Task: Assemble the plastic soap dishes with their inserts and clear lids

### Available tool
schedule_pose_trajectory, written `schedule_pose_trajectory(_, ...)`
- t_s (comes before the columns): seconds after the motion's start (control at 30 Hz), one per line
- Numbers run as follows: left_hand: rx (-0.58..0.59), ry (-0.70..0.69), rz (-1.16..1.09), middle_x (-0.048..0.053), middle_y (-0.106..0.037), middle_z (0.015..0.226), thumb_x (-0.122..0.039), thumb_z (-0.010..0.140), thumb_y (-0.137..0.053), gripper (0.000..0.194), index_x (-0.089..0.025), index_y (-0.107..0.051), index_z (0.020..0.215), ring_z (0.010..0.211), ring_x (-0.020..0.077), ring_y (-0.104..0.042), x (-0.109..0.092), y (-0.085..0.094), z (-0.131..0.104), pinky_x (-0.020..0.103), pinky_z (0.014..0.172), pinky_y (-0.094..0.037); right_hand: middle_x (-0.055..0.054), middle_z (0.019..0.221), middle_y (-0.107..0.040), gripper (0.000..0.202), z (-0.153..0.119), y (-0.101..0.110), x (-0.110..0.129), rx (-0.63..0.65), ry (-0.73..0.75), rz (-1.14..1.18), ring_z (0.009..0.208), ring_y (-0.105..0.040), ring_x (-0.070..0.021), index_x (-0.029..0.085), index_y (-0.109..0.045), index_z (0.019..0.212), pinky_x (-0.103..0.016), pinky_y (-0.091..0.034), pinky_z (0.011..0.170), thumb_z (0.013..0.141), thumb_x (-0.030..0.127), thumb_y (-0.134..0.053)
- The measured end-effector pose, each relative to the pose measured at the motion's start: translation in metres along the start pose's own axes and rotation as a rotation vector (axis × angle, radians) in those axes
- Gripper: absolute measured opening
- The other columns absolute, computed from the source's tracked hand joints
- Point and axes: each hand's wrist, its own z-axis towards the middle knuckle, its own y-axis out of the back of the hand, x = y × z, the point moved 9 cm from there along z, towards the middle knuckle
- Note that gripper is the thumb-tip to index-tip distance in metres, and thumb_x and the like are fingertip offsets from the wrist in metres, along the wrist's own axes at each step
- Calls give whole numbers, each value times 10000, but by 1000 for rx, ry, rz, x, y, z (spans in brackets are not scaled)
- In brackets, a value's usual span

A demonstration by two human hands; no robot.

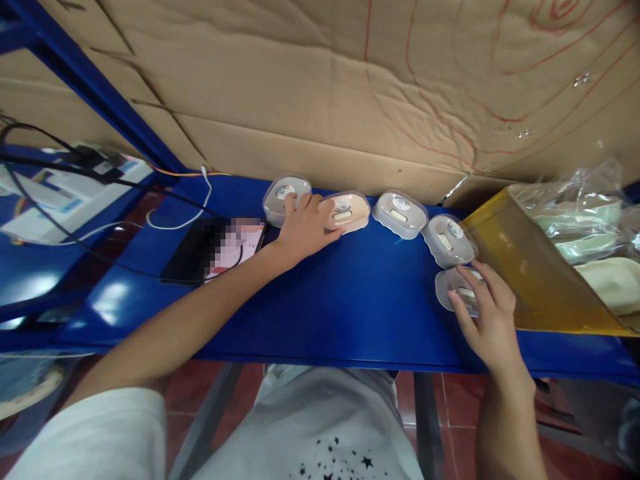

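Soft, starry cloth [305, 413] is seen below the left hand [304, 230] and right hand [493, 320]. A rounded peach box [357, 205] is touched by the wide-spread left; a smooth clear box [443, 288] by the curved right, whose grip cannot be told.

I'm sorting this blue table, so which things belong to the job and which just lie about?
Likely the job:
peach container, at the left hand
clear container, at the right hand
three similar containers alongside
perhaps the yellow bin of pale pieces

Likely lying about:
phone
white cable

Room between hands [306, 230] [493, 317], containers [400, 215] beyond
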Motion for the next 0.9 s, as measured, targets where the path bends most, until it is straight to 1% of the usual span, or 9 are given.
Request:
schedule_pose_trajectory(0.1, -15, 60, -2, 266, -596, 1522, -491, 1049, -615, 534, -139, -613, 1451, 1435, 469, -512, 10, -3, 12, 705, 1250, -232, -200, 1594, -578, 532, -23, -2, -8, -61, -7, -71, 1495, -540, -453, 267, -585, 1568, -687, -427, 1207, 1054, 361, -679)
schedule_pose_trajectory(0.2, -6, 87, -35, 261, -541, 1590, -482, 1061, -598, 565, -155, -566, 1521, 1477, 471, -470, 20, -5, 19, 714, 1249, -218, -190, 1600, -572, 534, -14, -9, 9, -34, 59, -37, 1511, -530, -423, 275, -569, 1570, -641, -428, 1224, 1052, 340, -684)
schedule_pose_trajectory(0.3, 24, 67, -54, 238, -576, 1560, -479, 1053, -618, 549, -172, -582, 1507, 1479, 462, -467, 25, -6, 24, 706, 1261, -180, -180, 1639, -543, 508, 27, -28, 38, 70, 144, 5, 1549, -490, -394, 276, -552, 1574, -609, -415, 1247, 1085, 389, -629)
schedule_pose_trajectory(0.4, 71, 54, -103, 205, -590, 1565, -501, 1023, -671, 550, -202, -599, 1479, 1497, 448, -461, 30, -5, 31, 689, 1268, -169, -194, 1716, -464, 538, 85, -64, 50, 207, 126, -43, 1602, -410, -422, 223, -530, 1598, -642, -371, 1268, 1118, 464, -525)
schedule_pose_trajectory(0.47, 132, 57, -175, 189, -598, 1573, -538, 999, -698, 644, -225, -539, 1539, 1510, 441, -462, 33, -6, 37, 689, 1264, -183, -226, 1757, -393, 602, 122, -89, 47, 261, 83, -77, 1628, -358, -447, 159, -497, 1622, -652, -322, 1292, 1108, 472, -521)
schedule_pose_trajectory(0.53, 199, 60, -230, 193, -587, 1595, -580, 983, -702, 775, -239, -435, 1625, 1514, 436, -469, 33, -8, 45, 692, 1258, -198, -247, 1782, -338, 679, 149, -112, 37, 301, 9, -107, 1635, -334, -466, 141, -448, 1656, -665, -311, 1286, 1088, 499, -549)
schedule_pose_trajectory(0.63, 252, 60, -220, 200, -567, 1617, -592, 969, -706, 814, -245, -418, 1647, 1508, 440, -484, 30, -7, 56, 678, 1252, -217, -278, 1746, -386, 746, 167, -135, 19, 332, -107, -127, 1603, -377, -480, 130, -423, 1670, -675, -337, 1251, 1062, 533, -582)
schedule_pose_trajectory(0.77, 194, 41, -214, 166, -609, 1572, -592, 975, -696, 689, -256, -531, 1553, 1491, 443, -500, 23, 1, 60, 633, 1236, -279, -247, 1661, -517, 671, 165, -138, 12, 271, -140, -99, 1488, -508, -470, 170, -506, 1616, -666, -406, 1187, 1065, 550, -552)
schedule_pose_trajectory(0.9, 54, 12, -318, 122, -625, 1561, -533, 959, -736, 641, -258, -544, 1506, 1482, 400, -515, 14, 16, 40, 575, 1241, -323, -219, 1562, -614, 670, 164, -123, 7, 156, -200, 32, 1400, -588, -442, 176, -552, 1569, -642, -469, 1153, 1063, 615, -526)
